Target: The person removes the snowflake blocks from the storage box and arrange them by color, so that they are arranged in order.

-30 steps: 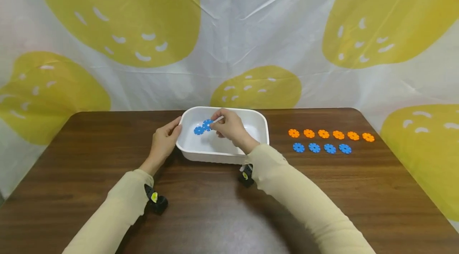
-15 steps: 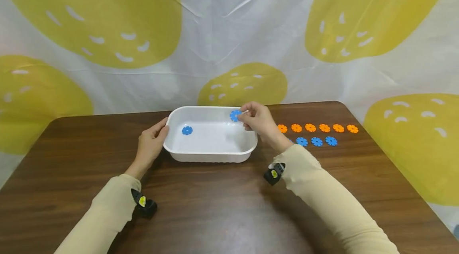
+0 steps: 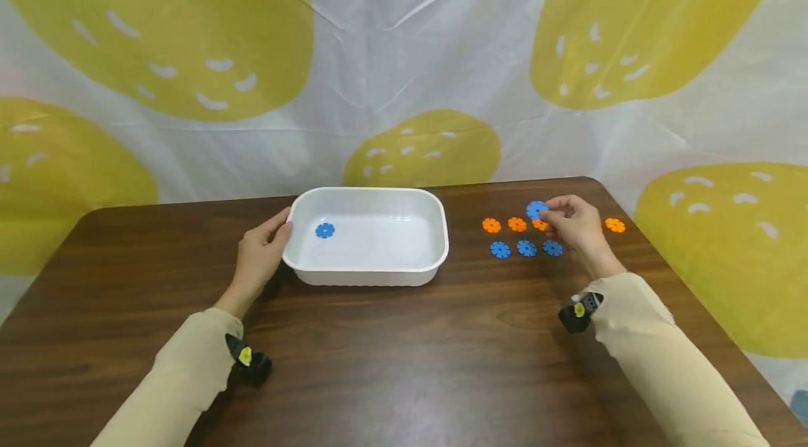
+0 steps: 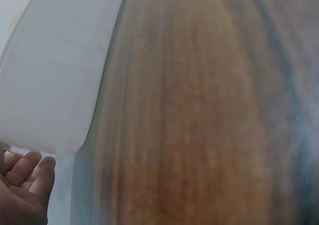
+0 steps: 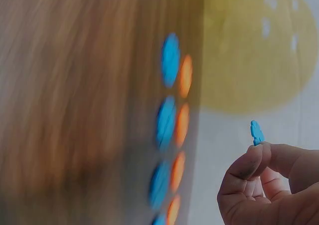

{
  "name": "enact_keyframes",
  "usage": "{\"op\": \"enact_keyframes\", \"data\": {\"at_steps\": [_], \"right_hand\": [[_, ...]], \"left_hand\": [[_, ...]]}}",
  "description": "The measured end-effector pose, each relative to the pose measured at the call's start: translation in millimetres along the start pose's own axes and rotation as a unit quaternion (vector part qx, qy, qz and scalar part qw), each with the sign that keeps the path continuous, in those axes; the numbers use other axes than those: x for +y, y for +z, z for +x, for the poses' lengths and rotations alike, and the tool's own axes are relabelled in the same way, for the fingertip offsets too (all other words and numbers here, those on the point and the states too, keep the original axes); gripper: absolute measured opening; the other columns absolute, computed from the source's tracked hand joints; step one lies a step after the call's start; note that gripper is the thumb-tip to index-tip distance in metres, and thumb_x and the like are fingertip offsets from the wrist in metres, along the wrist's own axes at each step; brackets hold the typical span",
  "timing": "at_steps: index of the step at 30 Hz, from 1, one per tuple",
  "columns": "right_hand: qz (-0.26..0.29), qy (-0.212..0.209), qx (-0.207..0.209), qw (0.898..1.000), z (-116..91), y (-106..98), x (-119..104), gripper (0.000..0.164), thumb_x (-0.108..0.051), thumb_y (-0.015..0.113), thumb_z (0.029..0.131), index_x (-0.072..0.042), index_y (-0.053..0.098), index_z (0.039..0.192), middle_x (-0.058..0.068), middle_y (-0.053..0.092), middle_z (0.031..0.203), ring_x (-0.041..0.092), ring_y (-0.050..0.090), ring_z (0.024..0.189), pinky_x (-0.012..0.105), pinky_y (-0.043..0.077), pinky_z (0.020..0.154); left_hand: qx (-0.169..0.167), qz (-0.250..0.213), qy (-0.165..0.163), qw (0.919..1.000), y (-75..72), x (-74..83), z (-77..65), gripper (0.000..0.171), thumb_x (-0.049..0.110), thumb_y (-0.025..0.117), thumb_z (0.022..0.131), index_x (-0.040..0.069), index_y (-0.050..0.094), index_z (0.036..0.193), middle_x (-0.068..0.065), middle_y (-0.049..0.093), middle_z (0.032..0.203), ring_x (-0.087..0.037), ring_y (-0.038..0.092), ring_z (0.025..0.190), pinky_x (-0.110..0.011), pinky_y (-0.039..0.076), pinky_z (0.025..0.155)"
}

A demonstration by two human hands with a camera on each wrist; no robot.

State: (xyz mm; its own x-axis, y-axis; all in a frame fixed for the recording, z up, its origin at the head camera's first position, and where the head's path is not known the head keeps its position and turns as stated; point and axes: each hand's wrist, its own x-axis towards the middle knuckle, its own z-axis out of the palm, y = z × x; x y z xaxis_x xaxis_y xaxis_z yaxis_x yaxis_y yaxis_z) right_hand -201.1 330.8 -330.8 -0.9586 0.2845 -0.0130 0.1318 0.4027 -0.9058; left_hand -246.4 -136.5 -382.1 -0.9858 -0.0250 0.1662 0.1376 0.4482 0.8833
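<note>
My left hand (image 3: 261, 250) rests at the left end of a white plastic tray (image 3: 366, 277), its fingertips and thumb against the outside near the rim. In the left wrist view, some loosely bent fingers (image 4: 42, 177) lie by the tray's outer wall. Inside the tray, at the left, lies one blue notched disc (image 3: 325, 230). My right hand (image 3: 577, 226) pinches another blue notched disc (image 3: 536, 210) between thumb and fingertip, raised over the orange row. Edge-on, that held disc (image 5: 256, 133) shows in the right wrist view.
Right of the tray, a row of orange notched discs (image 3: 491, 225) lies behind a row of blue discs (image 3: 527, 248). My right hand covers part of both rows. The brown wooden table (image 3: 391, 349) backs onto a patterned white cloth (image 3: 404, 82).
The right hand has carried the pinched blue disc out of the tray and rightward over the rows. My left hand stays at the tray's left end. The view has shifted rightward.
</note>
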Motion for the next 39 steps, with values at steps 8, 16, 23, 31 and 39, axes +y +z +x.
{"op": "enact_keyframes", "data": {"at_steps": [8,16,23,31,39], "right_hand": [[0.047,0.047,0.057,0.996,-4,-55,44,0.012,-0.001,0.055,0.090,-0.001,0.047,0.099,-0.012,0.055,0.061,-0.001,0.055,0.052,0.016,0.052,0.051],[0.037,0.101,0.056,0.993,-5,-71,62,0.012,-0.001,0.052,0.091,0.002,0.047,0.102,-0.011,0.051,0.068,0.000,0.053,0.056,0.015,0.052,0.054],[-0.014,0.122,0.031,0.992,-4,-78,69,0.024,-0.002,0.051,0.093,0.012,0.047,0.112,-0.010,0.053,0.065,0.001,0.053,0.056,0.016,0.052,0.054],[-0.078,0.116,0.023,0.990,-1,-79,69,0.026,-0.004,0.051,0.092,0.015,0.052,0.109,-0.009,0.054,0.062,0.002,0.051,0.054,0.018,0.050,0.051],[-0.104,0.140,0.023,0.984,3,-79,69,0.029,-0.006,0.052,0.091,0.016,0.053,0.110,-0.008,0.053,0.059,0.002,0.048,0.049,0.017,0.049,0.049]], "left_hand": [[-0.002,-0.005,-0.001,1.0000,0.0,0.0,0.0,0.041,0.025,0.051,0.097,0.009,0.052,0.135,-0.010,0.051,0.135,-0.023,0.050,0.124,-0.035,0.044,0.100],[0.007,0.006,-0.003,1.0000,-1.4,0.1,-1.4,0.041,0.026,0.052,0.097,0.010,0.053,0.134,-0.009,0.053,0.134,-0.022,0.053,0.121,-0.007,0.042,0.084],[0.006,0.015,-0.004,0.9999,-0.2,1.4,-1.3,0.041,0.028,0.052,0.097,0.012,0.053,0.134,-0.008,0.053,0.133,-0.022,0.053,0.120,-0.019,0.046,0.091],[0.001,0.014,-0.007,0.9999,0.0,2.6,-1.5,0.042,0.027,0.052,0.097,0.011,0.052,0.135,-0.009,0.052,0.134,-0.022,0.052,0.121,-0.016,0.045,0.090],[-0.001,0.009,-0.003,1.0000,-0.4,2.3,-2.2,0.042,0.027,0.051,0.097,0.010,0.052,0.135,-0.010,0.052,0.134,-0.023,0.053,0.120,-0.001,0.038,0.077]]}}
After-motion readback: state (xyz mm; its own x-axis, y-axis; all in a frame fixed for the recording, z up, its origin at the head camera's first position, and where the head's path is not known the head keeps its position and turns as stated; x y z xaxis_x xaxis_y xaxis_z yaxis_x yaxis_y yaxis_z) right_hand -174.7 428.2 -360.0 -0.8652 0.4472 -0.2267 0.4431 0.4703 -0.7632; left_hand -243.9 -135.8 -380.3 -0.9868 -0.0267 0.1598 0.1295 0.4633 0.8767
